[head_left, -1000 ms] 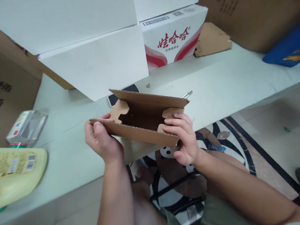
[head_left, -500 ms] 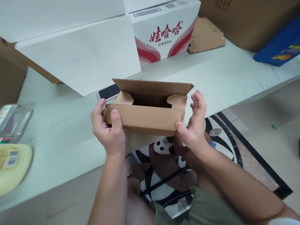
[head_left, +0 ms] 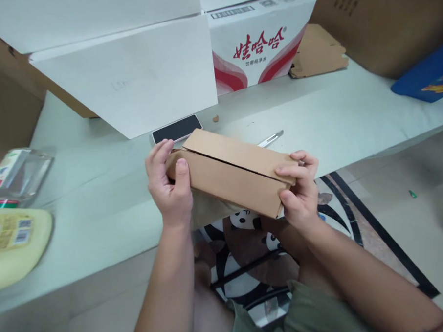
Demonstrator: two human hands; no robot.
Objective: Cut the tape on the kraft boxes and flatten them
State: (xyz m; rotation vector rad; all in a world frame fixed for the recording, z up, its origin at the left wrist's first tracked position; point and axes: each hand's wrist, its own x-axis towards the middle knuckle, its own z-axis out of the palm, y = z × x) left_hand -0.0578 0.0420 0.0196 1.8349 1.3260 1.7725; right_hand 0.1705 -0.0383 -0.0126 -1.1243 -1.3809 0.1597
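The left hand (head_left: 169, 188) and the right hand (head_left: 301, 189) together grasp a small brown box (head_left: 232, 170), one at each end, in the centre of the frame. The box's long axis slants gently, its left end higher in the frame and its right end lower, toward the right hand. The top flap (head_left: 239, 153) lies nearly closed over it, with a thin dark gap along its near edge; the near long side faces the wearer.

The left hand wraps the left end, thumb upright against the near side, fingers curled behind the end. The right hand grips the right end, fingers over the flap's corner and thumb on the lower near corner. Both forearms rise from the bottom of the frame and converge on the box. Whether the box touches the table (head_left: 98, 191) cannot be told.

Just beyond the box lie a dark-faced flat device (head_left: 178, 128), a brown scrap (head_left: 215, 119) and a cutter (head_left: 271, 138), its near end hidden by the box. A white carton (head_left: 129, 77) fills the upper left, beside a red-and-white carton (head_left: 260, 51); flat cardboard (head_left: 319, 54) and a blue container (head_left: 423, 79) sit at upper right. A clear bottle (head_left: 27, 172) and a pale yellow bottle (head_left: 15, 243) lie at the left edge. Panda-printed material (head_left: 246, 219) shows below the box.
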